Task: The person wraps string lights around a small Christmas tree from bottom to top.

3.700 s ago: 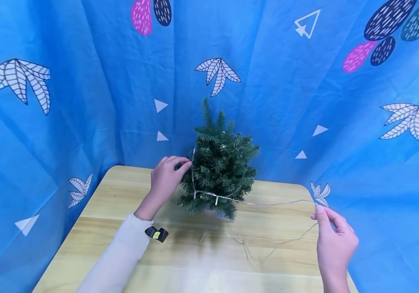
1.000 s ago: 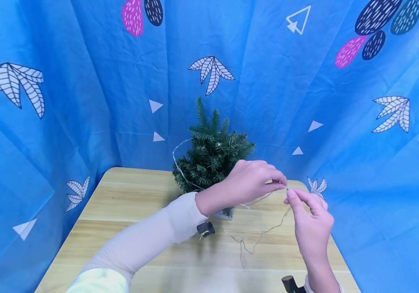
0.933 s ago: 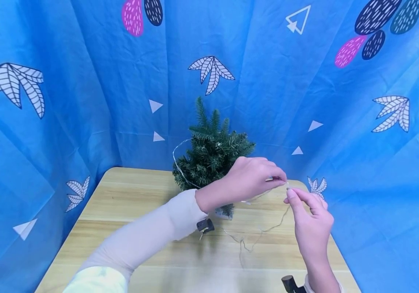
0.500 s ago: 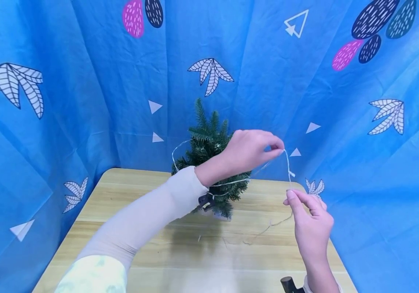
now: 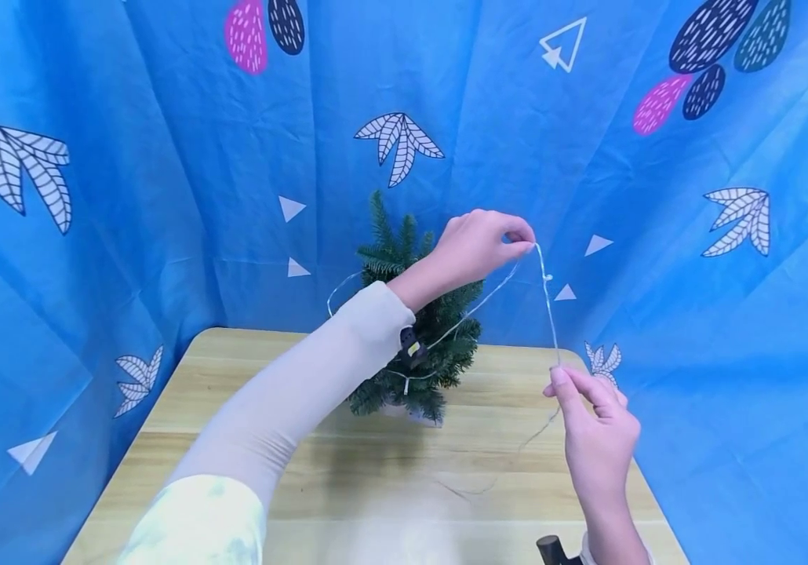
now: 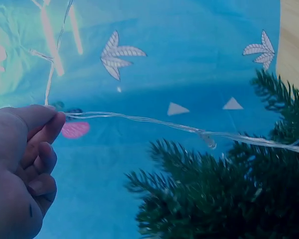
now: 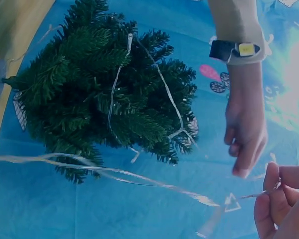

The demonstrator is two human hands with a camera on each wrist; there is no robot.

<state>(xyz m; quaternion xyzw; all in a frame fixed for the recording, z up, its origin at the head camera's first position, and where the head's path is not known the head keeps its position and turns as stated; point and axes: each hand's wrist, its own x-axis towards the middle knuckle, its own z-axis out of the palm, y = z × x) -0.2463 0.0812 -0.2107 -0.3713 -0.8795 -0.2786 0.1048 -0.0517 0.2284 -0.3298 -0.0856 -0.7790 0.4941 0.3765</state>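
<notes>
The left hand (image 5: pixel 478 245) is lifted high, up by the top of the little green tree (image 5: pixel 418 329), and its grip is a tight pinch of thumb and finger on a thin string of lights (image 5: pixel 548 302). The right hand (image 5: pixel 598 439) is lower, over the right side of the wooden surface (image 5: pixel 234 408), and its grip is a pinch on the same string a bit further down. Between the two hands the string hangs almost straight. From the left hand it also runs back down to the tree, where some of it is already looped around the branches. The loose end lies on the surface in front of the tree. I think the string could snag on the prickly branches, because the needles stick out every way. If a hand pulls too hard, the small tree could tip, since it looks light and stands on a small base. The string is so thin that it could also slip out of a pinch or get knotted with the loose part. The string looks like shiny bare wire with tiny bumps for lamps. The tree is bushy, dark green and spiky, and looks like plastic. The surface is pale smooth wood with round corners. Behind it hangs a blue cloth (image 5: pixel 129 196) with leaf shapes, soft and wrinkled.
</notes>
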